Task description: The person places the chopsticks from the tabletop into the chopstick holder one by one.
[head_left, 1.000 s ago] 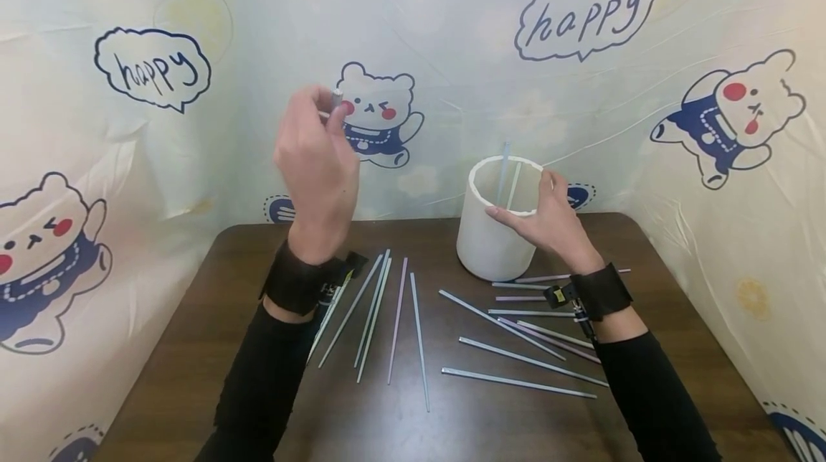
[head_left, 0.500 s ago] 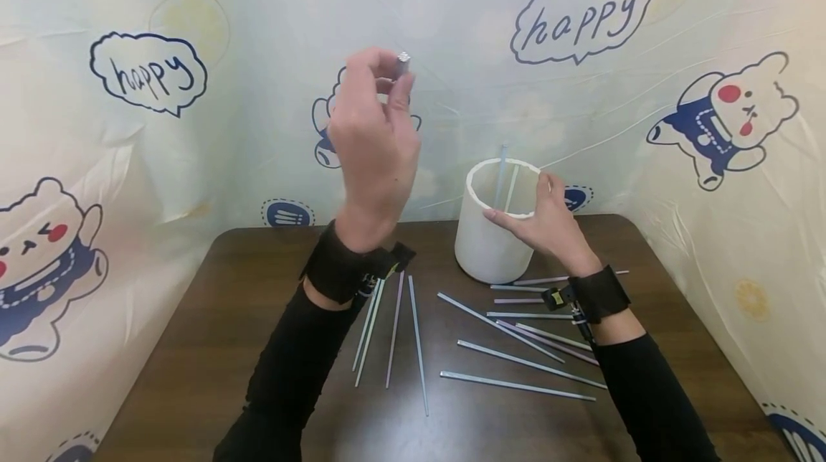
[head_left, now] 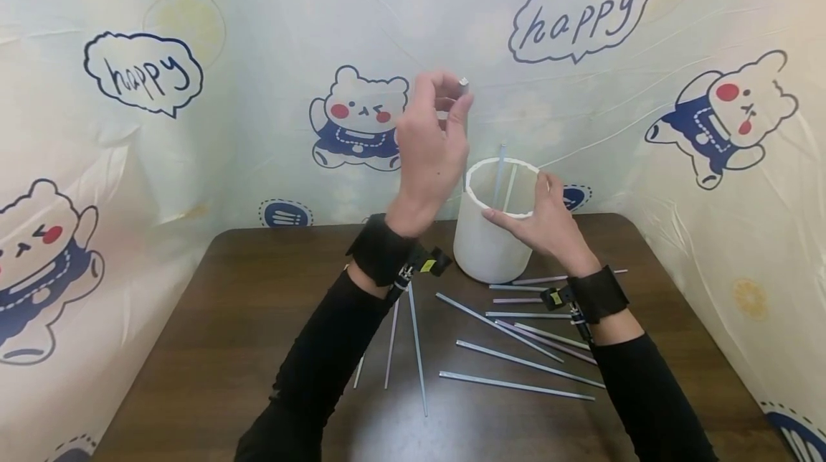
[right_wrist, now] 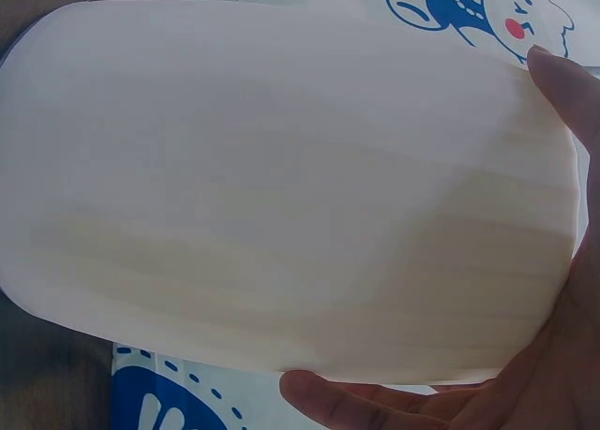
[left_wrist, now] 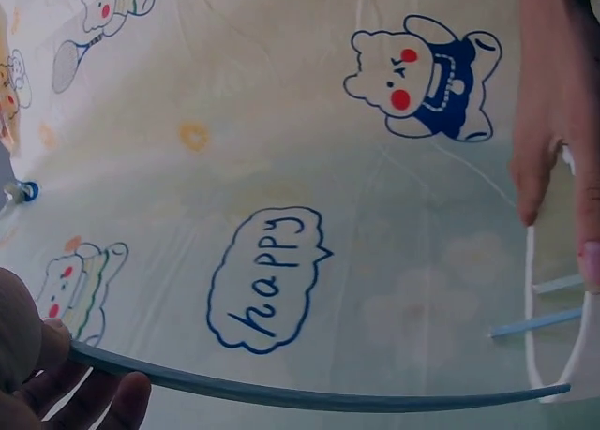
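Note:
My left hand (head_left: 434, 143) is raised to the left of the white bin (head_left: 490, 250), pinching one end of a thin blue stick (left_wrist: 309, 394) between thumb and fingers. The stick's lower tip is right at the bin's rim in the left wrist view. With thumb and fingers spread over the rim, my right hand (head_left: 558, 229) grips the bin's right side. The bin stands upright on the table. Inside it lean a light blue stick (head_left: 500, 171), poking above the rim, and a pale green stick (head_left: 510, 188).
Several thin sticks in blue, green and purple lie on the brown table (head_left: 213, 347). A blue stick (head_left: 516, 386) lies nearest the front right, and another blue stick (head_left: 417, 354) left of centre. A printed cloth (head_left: 271, 125) hangs behind and along both sides.
My left hand has moved right with its stick, first rising and then dropping slightly, over to the bin. The right hand and the bin have stayed in place.

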